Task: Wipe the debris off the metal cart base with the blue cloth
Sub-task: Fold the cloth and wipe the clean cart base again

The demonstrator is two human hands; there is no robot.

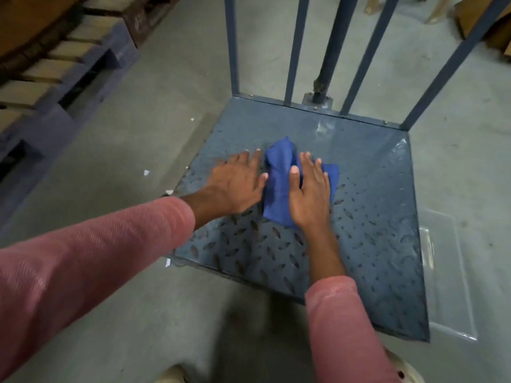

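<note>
The metal cart base (373, 211) is a blue-grey tread plate lying low over the concrete floor. A folded blue cloth (279, 175) lies near its middle. My right hand (309, 194) rests flat on the cloth's right half, fingers stretched out and pointing away from me. Just left of the cloth, my left hand (237, 183) lies flat on the plate with its fingers spread and its thumb touching the cloth's edge. Both arms wear pink sleeves. Small specks on the plate are hard to make out.
Blue upright bars (293, 48) rise from the base's far edge. A dark pallet with wooden boards (55, 73) stands at the left. A clear plastic sheet (445, 275) lies on the floor right of the base. White scraps (146, 172) dot the floor. Cardboard boxes (486, 20) sit far right.
</note>
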